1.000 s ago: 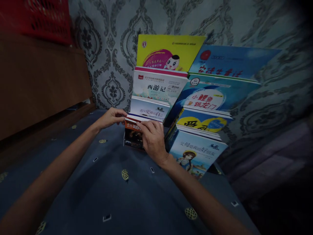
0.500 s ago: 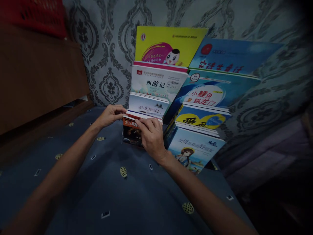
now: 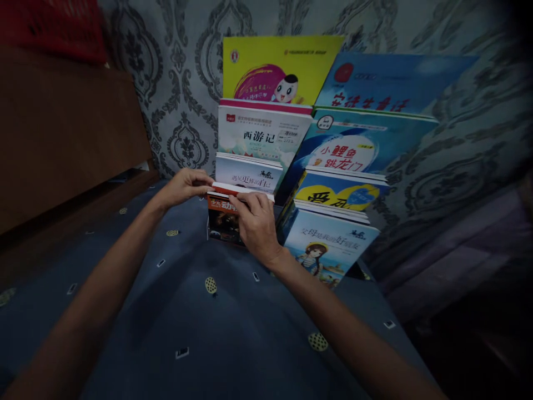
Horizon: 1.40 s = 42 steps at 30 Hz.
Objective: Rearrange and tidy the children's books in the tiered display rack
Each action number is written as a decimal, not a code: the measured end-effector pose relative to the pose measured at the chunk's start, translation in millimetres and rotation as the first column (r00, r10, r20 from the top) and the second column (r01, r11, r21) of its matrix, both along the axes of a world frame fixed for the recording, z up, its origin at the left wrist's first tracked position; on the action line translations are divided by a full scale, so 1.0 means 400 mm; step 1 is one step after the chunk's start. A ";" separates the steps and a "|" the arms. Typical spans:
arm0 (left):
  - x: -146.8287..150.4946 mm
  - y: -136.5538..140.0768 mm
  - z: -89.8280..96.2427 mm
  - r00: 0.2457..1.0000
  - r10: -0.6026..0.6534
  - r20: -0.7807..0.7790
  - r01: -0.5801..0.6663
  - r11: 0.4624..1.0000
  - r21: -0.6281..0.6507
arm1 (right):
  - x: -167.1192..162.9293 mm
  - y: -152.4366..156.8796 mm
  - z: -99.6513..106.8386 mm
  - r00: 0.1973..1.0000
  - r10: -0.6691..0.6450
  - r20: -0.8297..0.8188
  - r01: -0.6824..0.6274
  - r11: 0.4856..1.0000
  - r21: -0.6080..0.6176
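1. Dark book (image 3: 224,221) is standing on the sheet (image 3: 233,328), top edge running left-right, white book (image 3: 254,129) behind.
2. Left hand (image 3: 182,188) is touching dark book's left corner; cannot tell if pinching.
3. Right hand (image 3: 258,225), nearer dark book's middle, is covering its right end; grip hidden.

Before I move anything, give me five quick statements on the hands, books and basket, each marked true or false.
1. The girl book stands frontmost on the right. True.
2. The right hand touches the dark book. True.
3. The left hand holds the girl book. False: it is at the dark book's upper left corner.
4. The yellow book stands in front of the 西游记 book. False: it stands behind it.
5. The red basket is on the wooden cabinet. True.
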<state>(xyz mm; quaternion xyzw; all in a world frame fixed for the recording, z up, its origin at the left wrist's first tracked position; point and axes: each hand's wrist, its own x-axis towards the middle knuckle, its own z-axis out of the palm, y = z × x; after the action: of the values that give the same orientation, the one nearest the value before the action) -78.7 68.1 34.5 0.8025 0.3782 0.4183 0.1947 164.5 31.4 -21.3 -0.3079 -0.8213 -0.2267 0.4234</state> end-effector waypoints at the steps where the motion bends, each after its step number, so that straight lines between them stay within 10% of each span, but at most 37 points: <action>1: -0.002 -0.001 -0.005 1.000 0.002 0.018 -0.002 1.000 -0.015 | 0.001 -0.001 0.001 1.000 -0.027 -0.013 0.027 1.000 0.006; 8: -0.005 -0.020 -0.053 0.979 0.035 0.199 -0.008 0.991 -0.134 | 0.016 -0.002 0.007 1.000 -0.025 -0.009 0.025 1.000 -0.002; 21: 0.088 -0.098 -0.142 0.912 0.283 0.297 -0.330 0.937 0.119 | 0.028 -0.009 -0.002 0.997 -0.048 -0.066 0.046 0.998 -0.034; 30: 0.097 -0.079 -0.171 0.889 0.282 0.362 -0.321 0.946 0.052 | 0.033 0.010 0.010 0.997 -0.015 -0.076 0.006 0.993 -0.115; 42: 0.165 -0.075 -0.170 0.797 0.419 0.435 -0.488 0.871 0.057 | 0.013 0.001 -0.093 0.914 -0.041 -0.404 -0.006 0.993 -0.115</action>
<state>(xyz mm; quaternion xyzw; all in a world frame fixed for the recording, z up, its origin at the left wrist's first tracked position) -12.8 38.1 -33.6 0.5957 0.4743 0.6411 0.0956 169.8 31.7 -58.6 -0.3793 -0.7244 -0.1146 0.5641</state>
